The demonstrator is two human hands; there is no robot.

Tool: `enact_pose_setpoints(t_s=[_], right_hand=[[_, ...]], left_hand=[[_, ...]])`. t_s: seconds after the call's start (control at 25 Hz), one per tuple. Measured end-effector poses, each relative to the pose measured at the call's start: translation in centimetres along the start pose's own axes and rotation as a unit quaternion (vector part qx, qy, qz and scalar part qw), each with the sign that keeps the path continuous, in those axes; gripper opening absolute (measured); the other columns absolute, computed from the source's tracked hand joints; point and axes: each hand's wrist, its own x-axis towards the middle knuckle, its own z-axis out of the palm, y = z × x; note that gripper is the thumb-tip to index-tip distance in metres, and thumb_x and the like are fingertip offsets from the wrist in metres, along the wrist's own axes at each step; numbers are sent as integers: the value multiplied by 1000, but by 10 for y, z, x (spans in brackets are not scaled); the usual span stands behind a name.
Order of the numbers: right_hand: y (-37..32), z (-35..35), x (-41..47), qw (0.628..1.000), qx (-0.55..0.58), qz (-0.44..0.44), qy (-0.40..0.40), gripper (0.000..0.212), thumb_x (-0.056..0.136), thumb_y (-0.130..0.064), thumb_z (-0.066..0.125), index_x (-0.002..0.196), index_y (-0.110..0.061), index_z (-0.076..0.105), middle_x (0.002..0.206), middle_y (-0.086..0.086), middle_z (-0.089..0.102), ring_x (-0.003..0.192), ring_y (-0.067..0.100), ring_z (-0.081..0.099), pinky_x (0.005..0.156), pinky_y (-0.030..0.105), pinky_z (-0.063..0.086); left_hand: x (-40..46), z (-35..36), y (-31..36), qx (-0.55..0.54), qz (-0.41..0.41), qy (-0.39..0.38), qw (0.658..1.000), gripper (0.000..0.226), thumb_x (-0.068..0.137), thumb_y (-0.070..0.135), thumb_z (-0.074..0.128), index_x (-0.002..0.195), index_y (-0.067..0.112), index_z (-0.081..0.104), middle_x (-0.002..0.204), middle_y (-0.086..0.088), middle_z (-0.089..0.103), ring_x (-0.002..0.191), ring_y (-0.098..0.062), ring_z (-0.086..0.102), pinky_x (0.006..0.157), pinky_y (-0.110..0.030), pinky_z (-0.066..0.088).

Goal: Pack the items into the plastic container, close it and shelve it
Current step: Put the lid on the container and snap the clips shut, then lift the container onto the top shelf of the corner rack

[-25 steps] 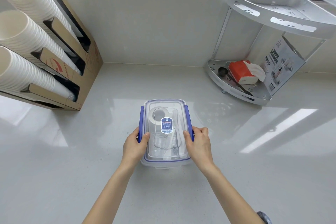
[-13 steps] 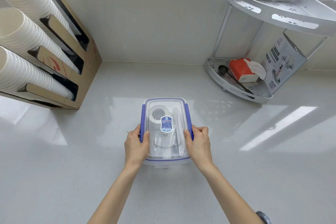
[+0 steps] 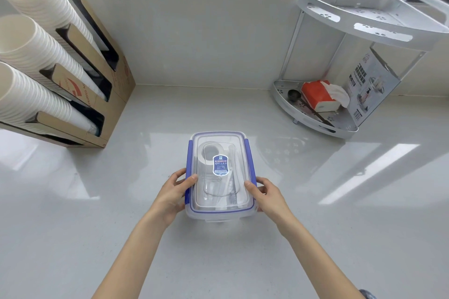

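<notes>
Here both hands grip the plastic container (image 3: 220, 175) by its long sides, left hand (image 3: 173, 195) and right hand (image 3: 268, 195), thumbs over the lid. It sits on the pale tabletop (image 3: 315, 213), lid on. A corner rack (image 3: 340, 114) stands well apart, back right.

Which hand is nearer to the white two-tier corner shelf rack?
Right. The right hand grips the clear plastic container on the side facing the white two-tier corner shelf rack; the left hand holds the far side.
</notes>
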Motion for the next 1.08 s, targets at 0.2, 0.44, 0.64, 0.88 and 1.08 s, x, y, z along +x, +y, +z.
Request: enact_pose_setpoints(t_s=[0.2,0.44,0.64,0.88,1.08], right_hand=[[-5,-10,-2,998,32,-59,6,27,86,-34,57,107,-19,65,78,15,59,66,15,48,61,23,39],[-39,-37,-8,991,66,-109,31,16,87,-28,57,101,-29,66,82,4,61,68,17,47,51,20,36],[-80,-69,-20,984,81,-152,52,24,88,-27,57,106,-16,67,70,-5,60,59,12,42,40,11,32],[-121,-112,-37,970,84,-214,76,15,88,-26,56,88,-21,70,71,1,52,59,12,34,39,8,28],[-149,-157,-51,963,95,-229,107,15,90,-23,54,90,-16,68,29,-15,43,29,1,38,34,7,28]], left_hand=[[0,-2,11,-11,-19,-59,998,29,84,16,55,114,16,56,92,3,62,81,-17,56,70,-32,47],[-7,11,38,-18,24,-104,994,21,82,16,58,103,20,62,93,3,63,83,-18,57,77,-33,47],[-19,35,79,-32,74,-117,990,10,83,15,58,88,20,65,86,2,63,77,-16,57,73,-31,46],[-34,70,124,-21,132,-147,980,14,82,19,59,96,17,60,84,2,63,73,-15,58,70,-30,51],[-46,108,159,-19,172,-182,968,26,82,19,59,107,12,56,87,0,65,73,-13,60,56,-22,56]])
